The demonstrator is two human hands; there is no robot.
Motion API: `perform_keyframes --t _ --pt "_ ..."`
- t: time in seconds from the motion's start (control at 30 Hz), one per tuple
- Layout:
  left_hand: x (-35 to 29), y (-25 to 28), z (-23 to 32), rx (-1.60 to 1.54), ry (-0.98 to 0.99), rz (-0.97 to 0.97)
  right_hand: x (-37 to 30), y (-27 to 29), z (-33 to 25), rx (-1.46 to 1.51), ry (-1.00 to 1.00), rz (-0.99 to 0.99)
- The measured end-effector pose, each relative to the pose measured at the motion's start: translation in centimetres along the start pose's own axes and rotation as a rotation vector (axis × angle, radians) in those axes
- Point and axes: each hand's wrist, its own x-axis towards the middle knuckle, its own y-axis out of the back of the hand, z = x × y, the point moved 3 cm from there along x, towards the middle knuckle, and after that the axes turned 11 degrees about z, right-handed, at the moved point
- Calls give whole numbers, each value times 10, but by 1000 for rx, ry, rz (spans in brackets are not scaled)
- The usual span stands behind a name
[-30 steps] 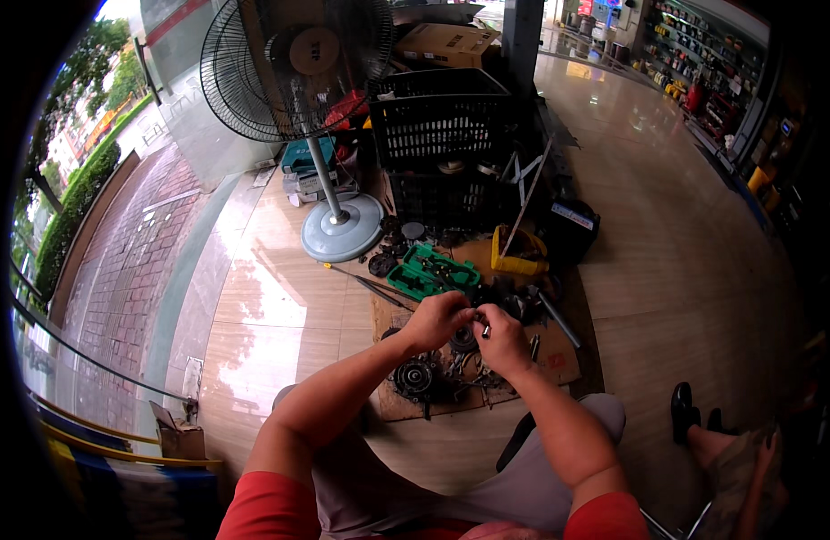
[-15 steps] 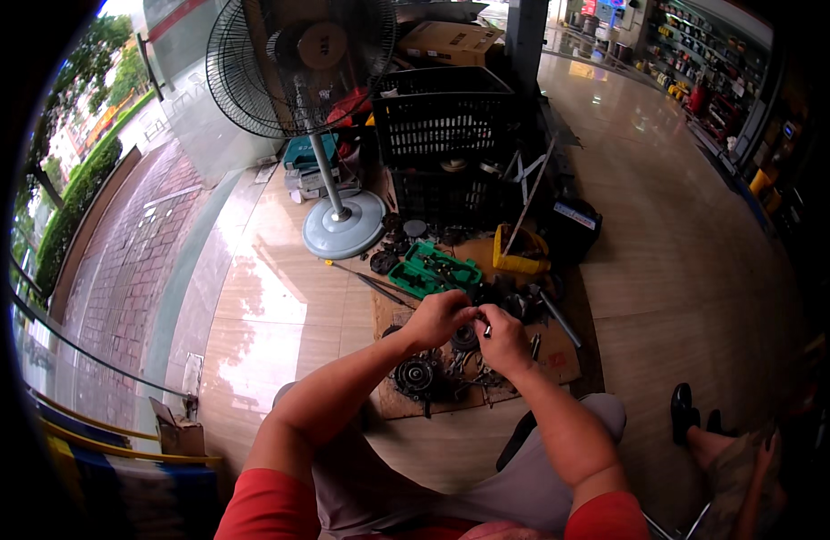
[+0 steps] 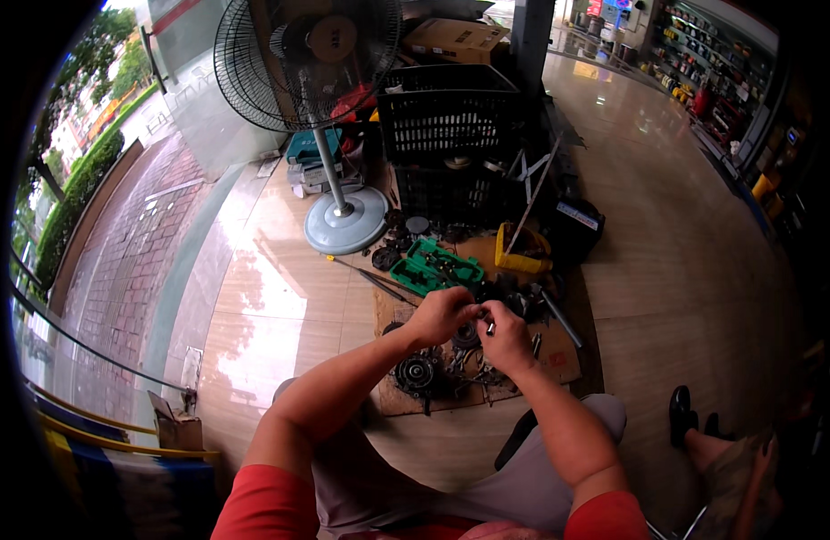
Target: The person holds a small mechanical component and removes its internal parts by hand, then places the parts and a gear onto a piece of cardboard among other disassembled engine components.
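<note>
My left hand [image 3: 440,318] and my right hand [image 3: 508,342] meet over the cardboard on the floor. The right fist is closed around a small shiny metal cylinder [image 3: 491,329], whose end pokes out; its exact kind is too small to tell. Pinched together, my left fingertips touch or nearly touch the right ones, and whatever is between them is hidden. Beyond my hands lies an open green tool case [image 3: 435,267] with dark tools in it. Under and beside them are a round dark machine part [image 3: 416,373] and several loose metal parts [image 3: 464,363].
A standing fan [image 3: 344,221] and stacked black crates [image 3: 448,126] are beyond the cardboard [image 3: 406,404]. A yellow container [image 3: 524,249], a black battery-like box [image 3: 575,225] and a grey tube [image 3: 560,317] lie to the right. Another person's shoe [image 3: 680,418] is at the right.
Both hands stay together in almost the same place. The right hand has turned slightly, and the metal cylinder's end shows a little more. The view has shifted slightly.
</note>
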Motion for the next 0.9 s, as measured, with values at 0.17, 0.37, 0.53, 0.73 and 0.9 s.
perform_keyframes --t 0.17,0.37,0.53,0.73,0.9 --pt "0 1 2 -15 7 3 0 -1 1 -15 35 20" --pt "1 0 0 -29 1 2 0 -1 -1 -18 89 61" --pt "1 0 2 15 -6 -27 0 -1 1 4 70 46" --pt "-2 5 15 -15 32 -31 1 2 -3 8 -1 11" --pt "-1 5 15 -20 11 -21 1 1 -4 -4 65 54"
